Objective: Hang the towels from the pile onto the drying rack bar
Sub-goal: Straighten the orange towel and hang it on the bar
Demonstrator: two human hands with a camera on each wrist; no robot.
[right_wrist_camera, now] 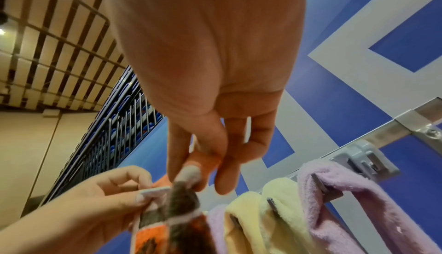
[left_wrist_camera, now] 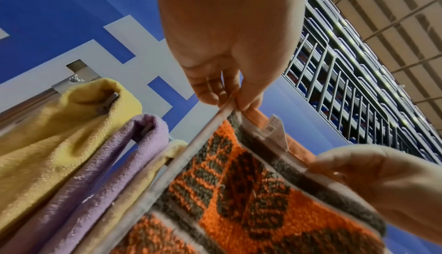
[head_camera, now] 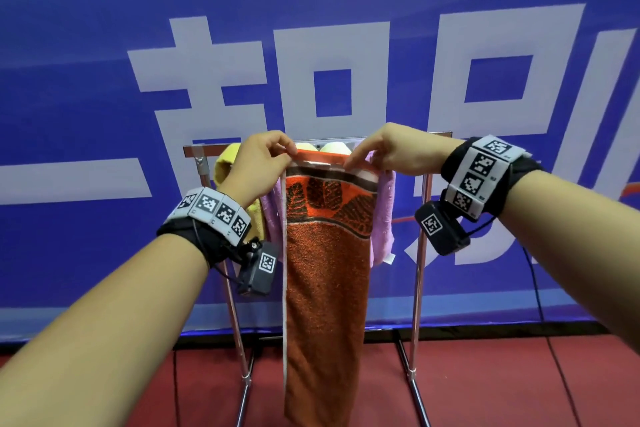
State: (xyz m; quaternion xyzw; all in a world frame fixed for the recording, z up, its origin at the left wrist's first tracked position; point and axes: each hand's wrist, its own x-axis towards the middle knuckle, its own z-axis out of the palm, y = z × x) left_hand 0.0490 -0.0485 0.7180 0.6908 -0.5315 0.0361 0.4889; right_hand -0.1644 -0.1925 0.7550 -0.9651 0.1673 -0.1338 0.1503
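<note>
The top left corner of an orange towel [head_camera: 327, 253] with a dark leaf pattern is pinched between thumb and fingertips of the left hand [head_camera: 258, 163]. The top right corner is pinched the same way by the right hand [head_camera: 391, 149], whose other fingers are extended downward in the right wrist view. The towel is held stretched between the two hands, just in front of and level with the drying rack bar [head_camera: 204, 148], and is left hanging long toward the red floor [head_camera: 519, 385]. Whether its top edge touches the bar cannot be told.

On the rack, a yellow towel [left_wrist_camera: 59, 125] is draped at the left end, then a lilac towel [left_wrist_camera: 124, 154], and pale cream towels [right_wrist_camera: 263, 220] further along; another lilac towel [right_wrist_camera: 347, 201] is seen at the right end. Most of these are hidden behind the orange towel in the head view.

A white label [left_wrist_camera: 277, 131] is seen on the orange towel's back edge, its print too small to read. A blue banner [head_camera: 104, 45] with large white characters, cut off at the frame edges, fills the background.
</note>
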